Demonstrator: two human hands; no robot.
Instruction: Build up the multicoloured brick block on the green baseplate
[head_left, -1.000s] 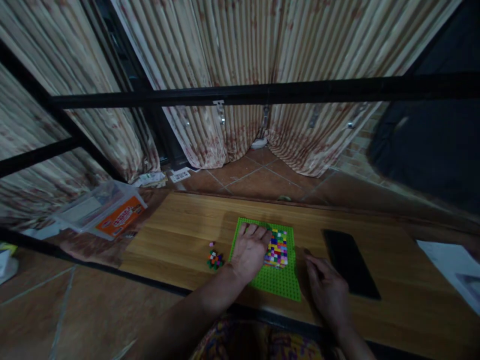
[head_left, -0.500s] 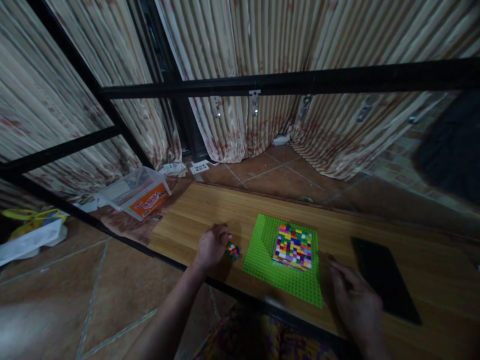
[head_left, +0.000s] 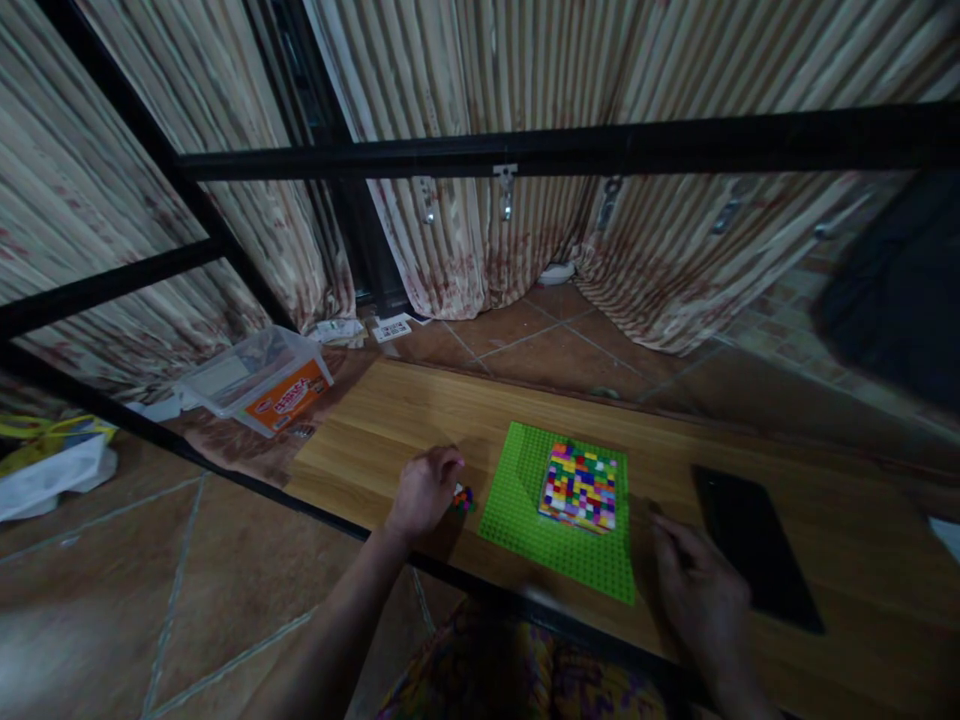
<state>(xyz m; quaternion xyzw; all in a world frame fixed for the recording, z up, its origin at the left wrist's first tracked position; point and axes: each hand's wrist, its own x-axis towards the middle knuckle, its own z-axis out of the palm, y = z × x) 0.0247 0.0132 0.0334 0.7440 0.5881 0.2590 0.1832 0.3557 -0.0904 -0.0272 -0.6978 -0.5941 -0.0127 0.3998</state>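
On a wooden table lies a green baseplate, with a square, layered block of multicoloured bricks near its right side. Left of the plate, my left hand is closed in a pinch, a tiny pink brick showing at its fingertips. A small pile of loose coloured bricks lies beside and partly behind that hand. Just right of the plate is my right hand, its fingers curled together above the tabletop. Whether anything sits between those fingers is hidden.
A black tablet-like slab lies right of my right hand. Beyond the table's left end, a clear plastic box with an orange label stands on the floor. A black metal bar crosses in front of striped curtains.
My left hand has lifted slightly and sits a little closer over the loose pile. The whole view has shifted slightly; the block and my right hand otherwise look the same.
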